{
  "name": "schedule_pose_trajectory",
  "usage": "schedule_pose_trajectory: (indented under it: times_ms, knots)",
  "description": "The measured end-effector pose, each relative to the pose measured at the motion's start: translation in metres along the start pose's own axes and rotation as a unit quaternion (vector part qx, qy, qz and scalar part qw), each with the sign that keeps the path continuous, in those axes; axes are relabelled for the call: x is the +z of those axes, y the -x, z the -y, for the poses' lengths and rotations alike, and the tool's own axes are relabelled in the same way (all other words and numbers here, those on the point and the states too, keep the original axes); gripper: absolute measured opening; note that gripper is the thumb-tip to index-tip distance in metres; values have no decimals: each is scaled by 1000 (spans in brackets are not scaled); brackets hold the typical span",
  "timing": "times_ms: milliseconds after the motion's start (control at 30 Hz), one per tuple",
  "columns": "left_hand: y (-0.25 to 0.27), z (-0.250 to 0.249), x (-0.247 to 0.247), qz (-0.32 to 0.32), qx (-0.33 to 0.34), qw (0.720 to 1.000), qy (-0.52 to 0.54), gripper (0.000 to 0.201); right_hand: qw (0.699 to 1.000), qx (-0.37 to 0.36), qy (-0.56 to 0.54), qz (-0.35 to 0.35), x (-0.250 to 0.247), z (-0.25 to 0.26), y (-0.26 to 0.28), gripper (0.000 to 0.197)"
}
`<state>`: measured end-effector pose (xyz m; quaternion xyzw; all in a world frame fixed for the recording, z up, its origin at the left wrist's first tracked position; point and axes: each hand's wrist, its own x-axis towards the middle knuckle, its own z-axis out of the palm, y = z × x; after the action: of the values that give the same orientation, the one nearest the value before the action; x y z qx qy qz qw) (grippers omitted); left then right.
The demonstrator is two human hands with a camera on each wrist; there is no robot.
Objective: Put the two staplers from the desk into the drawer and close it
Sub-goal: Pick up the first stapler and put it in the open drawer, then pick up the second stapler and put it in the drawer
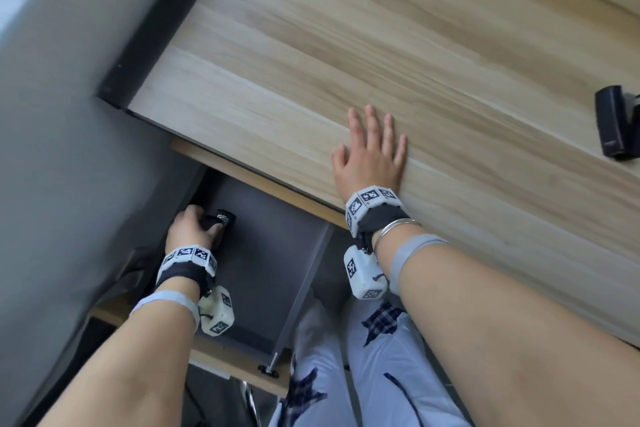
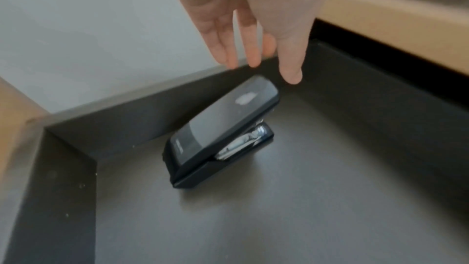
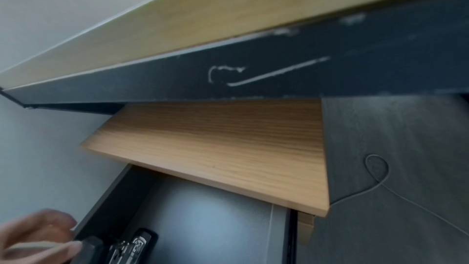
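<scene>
A black stapler [image 1: 225, 218] stands on the floor of the open dark grey drawer [image 1: 270, 253], near its far left corner. My left hand [image 1: 204, 222] hangs over it. In the left wrist view the fingers [image 2: 250, 55] point straight down just above the far end of the stapler [image 2: 220, 127], not curled round it. The right wrist view shows the left hand [image 3: 38, 236] at the end of the stapler [image 3: 134, 246]. A second black stapler [image 1: 614, 125] lies at the right edge of the wooden desk [image 1: 381, 45]. My right hand [image 1: 374, 149] rests flat on the desk's front edge.
A grey wall [image 1: 52, 149] runs along the left of the drawer. The drawer's wooden front [image 1: 239, 364] is pulled out beside my legs [image 1: 363, 374]. A wooden cabinet top [image 3: 228, 148] overhangs the drawer's back under the desk. A thin cable [image 3: 378, 168] lies on the dark floor.
</scene>
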<state>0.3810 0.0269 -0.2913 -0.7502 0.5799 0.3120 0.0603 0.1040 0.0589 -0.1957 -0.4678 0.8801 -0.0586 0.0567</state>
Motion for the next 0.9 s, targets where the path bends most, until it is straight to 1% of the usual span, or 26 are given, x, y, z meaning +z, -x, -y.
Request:
schedule_pose_trajectory:
  times_ms: [133,267,467,533,633,733,800,900]
  knots:
    - [19,-16,-31,-17,23,1000,-9,31,999,-1,-11,32,-7,0,1,63]
    - [37,-45,-62,-40,65,997,4,19,995,-15,9,100,-15,-1,-1,61]
    - [63,-117,-111,-70,144,987,20,13,974,-42,-25,223,-44,-15,-15,61]
    - [69,-144,-121,-69,160,985,17,16,967,-45,-48,246,-59,-24,-22,58]
    - [77,-187,-127,-57,189,980,8,20,966,-26,-62,248,-83,-48,-32,53]
    - [81,-223,-120,-44,206,978,7,20,970,-2,-50,236,-104,-79,-44,50]
    - [88,-257,-109,-30,225,974,4,20,976,27,-37,215,-122,-114,-56,50]
    - [98,-307,-90,-10,258,966,3,21,978,92,-20,186,-142,-173,-72,52]
